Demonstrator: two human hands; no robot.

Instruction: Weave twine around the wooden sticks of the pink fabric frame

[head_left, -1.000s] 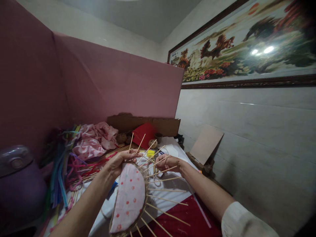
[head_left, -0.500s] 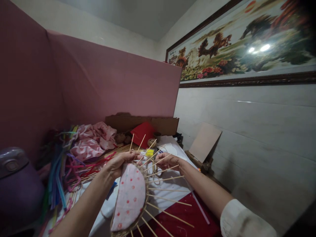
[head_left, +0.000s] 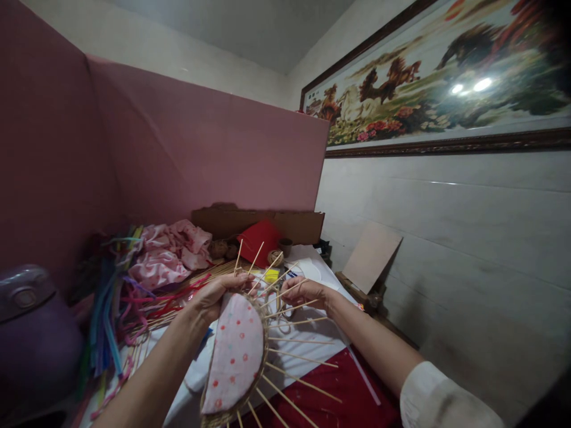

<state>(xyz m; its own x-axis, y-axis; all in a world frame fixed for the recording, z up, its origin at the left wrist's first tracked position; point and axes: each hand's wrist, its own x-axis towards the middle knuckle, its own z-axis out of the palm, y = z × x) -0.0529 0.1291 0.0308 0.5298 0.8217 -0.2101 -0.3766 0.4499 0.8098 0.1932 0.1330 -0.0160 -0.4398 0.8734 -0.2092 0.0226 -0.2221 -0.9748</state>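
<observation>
My left hand (head_left: 223,291) is closed round the upper end of a half-round woven piece (head_left: 236,356), faced with pale pink cloth with small red prints. Thin wooden sticks (head_left: 303,355) fan out from its curved, cord-wrapped edge. Among the upper sticks, my right hand (head_left: 303,291) is closed in a pinch, apart from the cloth. A thin beige cord (head_left: 282,326) loops down just below it and seems to run into its fingers, though the fingertips are partly hidden by sticks.
Crumpled pink cloth (head_left: 172,252) and coloured fuzzy stems (head_left: 104,315) lie at left, beside a purple bottle (head_left: 35,345). A ball of twine (head_left: 275,258), a yellow item (head_left: 271,275) and a red piece (head_left: 257,241) sit behind. A cardboard sheet (head_left: 372,255) leans against the right wall.
The woven piece has turned slightly, so its right-hand stick tips sit a little further left and lower. Both hands keep nearly the same place and grip.
</observation>
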